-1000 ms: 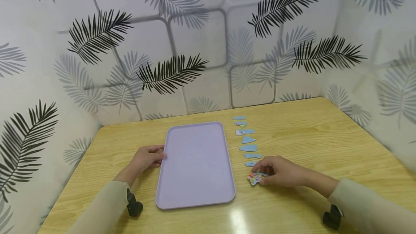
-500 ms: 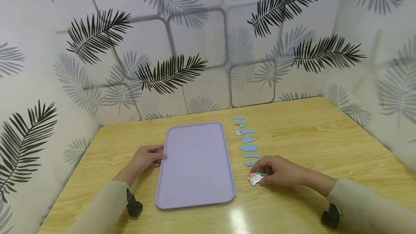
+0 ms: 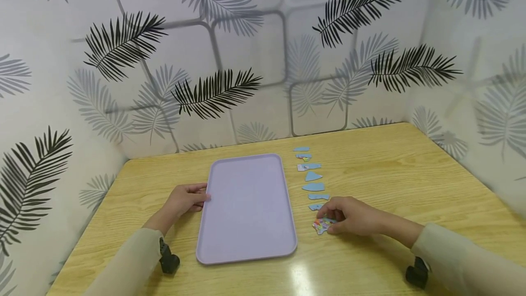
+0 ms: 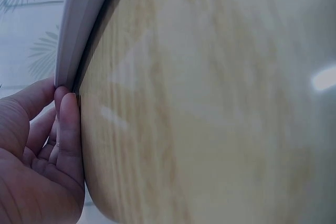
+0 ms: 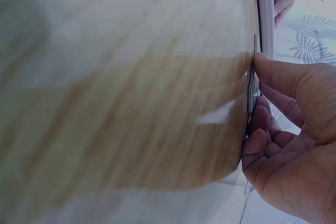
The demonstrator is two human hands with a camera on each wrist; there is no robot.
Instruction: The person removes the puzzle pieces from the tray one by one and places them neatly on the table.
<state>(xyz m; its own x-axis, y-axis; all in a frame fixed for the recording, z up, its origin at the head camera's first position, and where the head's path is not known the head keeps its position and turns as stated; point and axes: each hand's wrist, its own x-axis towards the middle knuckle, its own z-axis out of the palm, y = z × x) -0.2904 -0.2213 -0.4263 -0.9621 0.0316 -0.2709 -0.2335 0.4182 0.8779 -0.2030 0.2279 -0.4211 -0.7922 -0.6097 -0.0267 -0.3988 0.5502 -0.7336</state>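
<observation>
On the wooden table lies a pale purple tray (image 3: 248, 214). My left hand (image 3: 186, 201) holds its left edge, thumb on the rim; the left wrist view shows the fingertips (image 4: 68, 108) against the tray's side. To the right of the tray, my right hand (image 3: 355, 216) pinches a colourful puzzle piece (image 3: 321, 225) between thumb and fingers, low at the table. In the right wrist view the piece (image 5: 252, 90) appears edge-on; whether it is one piece or a small stack I cannot tell. The hand hides part of it.
Several light blue puzzle pieces (image 3: 314, 187) form a column running from the right hand toward the wall, along the tray's right side. A leaf-patterned wall covering (image 3: 255, 104) borders the table (image 3: 390, 163) behind and at the sides.
Both hands stay in nearly the same place. The shine on the colourful puzzle piece comes and goes, as if it tilts slightly in my right hand.
</observation>
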